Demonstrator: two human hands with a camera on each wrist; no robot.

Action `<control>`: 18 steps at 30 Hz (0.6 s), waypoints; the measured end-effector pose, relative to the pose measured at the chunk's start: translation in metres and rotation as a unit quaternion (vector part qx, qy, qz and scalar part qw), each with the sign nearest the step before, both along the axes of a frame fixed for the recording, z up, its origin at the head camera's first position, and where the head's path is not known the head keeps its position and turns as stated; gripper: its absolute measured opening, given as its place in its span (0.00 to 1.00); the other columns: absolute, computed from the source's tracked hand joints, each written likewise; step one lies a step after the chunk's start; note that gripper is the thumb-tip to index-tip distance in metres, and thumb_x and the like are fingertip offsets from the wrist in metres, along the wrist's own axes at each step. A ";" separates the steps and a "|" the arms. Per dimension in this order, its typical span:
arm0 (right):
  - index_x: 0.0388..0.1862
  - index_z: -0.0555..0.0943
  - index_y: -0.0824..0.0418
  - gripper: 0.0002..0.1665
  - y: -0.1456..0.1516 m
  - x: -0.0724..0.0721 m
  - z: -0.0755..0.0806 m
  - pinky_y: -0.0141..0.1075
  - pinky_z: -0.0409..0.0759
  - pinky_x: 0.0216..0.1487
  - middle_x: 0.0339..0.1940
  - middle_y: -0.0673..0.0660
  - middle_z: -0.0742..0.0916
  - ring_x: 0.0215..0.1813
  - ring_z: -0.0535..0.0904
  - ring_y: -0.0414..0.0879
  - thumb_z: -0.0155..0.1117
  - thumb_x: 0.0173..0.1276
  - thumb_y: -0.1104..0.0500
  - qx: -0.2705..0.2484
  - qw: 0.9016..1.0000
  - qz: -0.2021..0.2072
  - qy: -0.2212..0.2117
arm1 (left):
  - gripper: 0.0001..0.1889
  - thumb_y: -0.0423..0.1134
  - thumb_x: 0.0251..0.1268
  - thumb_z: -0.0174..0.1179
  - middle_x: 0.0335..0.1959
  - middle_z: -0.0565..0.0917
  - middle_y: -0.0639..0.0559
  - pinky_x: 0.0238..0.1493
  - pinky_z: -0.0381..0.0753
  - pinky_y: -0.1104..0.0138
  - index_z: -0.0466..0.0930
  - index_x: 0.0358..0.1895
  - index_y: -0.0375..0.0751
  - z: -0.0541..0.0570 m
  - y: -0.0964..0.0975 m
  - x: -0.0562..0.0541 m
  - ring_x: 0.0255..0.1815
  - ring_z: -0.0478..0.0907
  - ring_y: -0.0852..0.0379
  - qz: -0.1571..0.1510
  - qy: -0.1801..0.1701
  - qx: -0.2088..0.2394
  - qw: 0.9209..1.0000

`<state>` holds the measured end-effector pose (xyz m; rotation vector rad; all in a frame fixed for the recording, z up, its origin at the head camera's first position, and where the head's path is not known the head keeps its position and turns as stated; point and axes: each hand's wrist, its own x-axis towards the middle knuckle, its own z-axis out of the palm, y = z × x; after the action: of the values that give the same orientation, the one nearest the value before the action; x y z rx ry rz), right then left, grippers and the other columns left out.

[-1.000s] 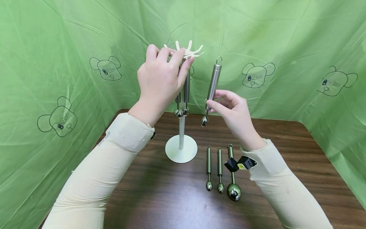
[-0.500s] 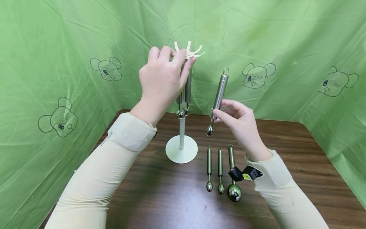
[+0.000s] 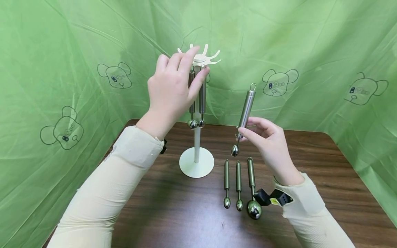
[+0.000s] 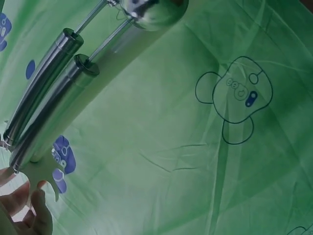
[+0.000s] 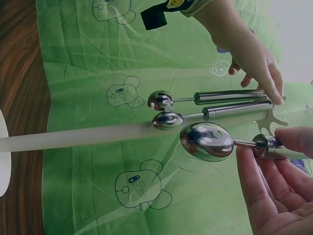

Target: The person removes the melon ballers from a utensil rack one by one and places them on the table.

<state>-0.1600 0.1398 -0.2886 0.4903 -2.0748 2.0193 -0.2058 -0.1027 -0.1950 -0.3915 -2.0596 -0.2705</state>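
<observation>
In the head view my right hand [image 3: 271, 146] pinches a steel melon baller [image 3: 246, 109] low on its handle, loop end up and small scoop down. It hangs in the air right of a white hook stand [image 3: 196, 168]. My left hand [image 3: 169, 88] is up at the stand's hooks, thumb and index finger apart, the hub showing between them. Two melon ballers hang there, one [image 3: 202, 98] beside the pole and one [image 3: 192, 123] partly behind the left thumb. In the right wrist view, the held melon baller's scoop [image 5: 208, 142] shows a small hole.
Three more tools lie side by side on the brown wooden table [image 3: 155, 206]: two slim melon ballers [image 3: 226, 177] [image 3: 238, 179] and one with a larger scoop [image 3: 254, 209]. A green curtain [image 3: 310, 34] with bear-head drawings surrounds the table.
My right hand has moved down and to the right with the melon baller, away from the stand. The left thumb and index finger have spread apart at the hooks.
</observation>
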 end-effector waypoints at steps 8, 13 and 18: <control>0.47 0.84 0.60 0.12 0.010 0.011 -0.008 0.32 0.85 0.44 0.32 0.48 0.90 0.30 0.87 0.41 0.69 0.64 0.66 -0.005 1.000 -0.013 0.000 | 0.28 0.61 0.75 0.47 0.60 0.81 0.50 0.19 0.74 0.56 0.74 0.66 0.48 0.001 -0.009 -0.002 0.47 0.77 0.46 -0.046 0.003 0.022 0.999; 0.46 0.84 0.60 0.12 0.014 0.015 -0.012 0.33 0.86 0.42 0.32 0.48 0.90 0.29 0.87 0.41 0.68 0.64 0.68 -0.019 1.000 -0.013 0.000 | 0.27 0.60 0.75 0.48 0.64 0.79 0.52 0.33 0.78 0.57 0.73 0.66 0.48 0.006 -0.015 -0.005 0.51 0.78 0.51 -0.084 -0.068 0.085 0.990; 0.47 0.84 0.62 0.12 0.018 0.018 -0.018 0.35 0.86 0.41 0.32 0.50 0.90 0.29 0.87 0.43 0.67 0.65 0.70 -0.031 0.999 -0.008 -0.005 | 0.24 0.54 0.73 0.54 0.60 0.81 0.55 0.36 0.72 0.68 0.73 0.66 0.47 0.005 -0.019 -0.012 0.37 0.77 0.58 -0.166 -0.119 0.153 0.967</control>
<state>-0.1419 0.1575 -0.3063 0.4521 -2.0082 2.0730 -0.2175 -0.1214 -0.1896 -0.5308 -2.1323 -0.8634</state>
